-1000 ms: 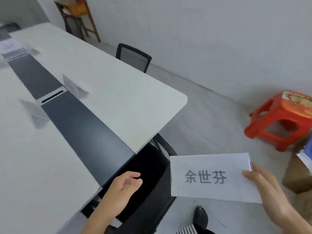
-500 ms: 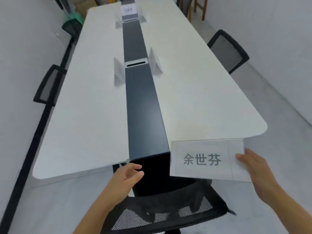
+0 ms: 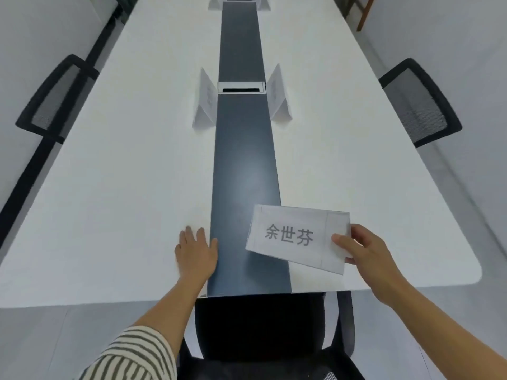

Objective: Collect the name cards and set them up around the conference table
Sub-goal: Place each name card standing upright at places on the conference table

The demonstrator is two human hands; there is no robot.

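White name cards (image 3: 204,101) already stand beside the dark strip (image 3: 244,160), perhaps more farther off; the right hand (image 3: 367,250) pinches one unplaced card (image 3: 296,238) over the near end of the table (image 3: 109,187), left hand (image 3: 196,253) flat on it.

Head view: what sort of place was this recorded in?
Most likely a conference room: a long white table with a dark centre strip and cable hatch, mesh office chairs on both sides, folded name cards standing beside the strip, and another name card held in the right hand.
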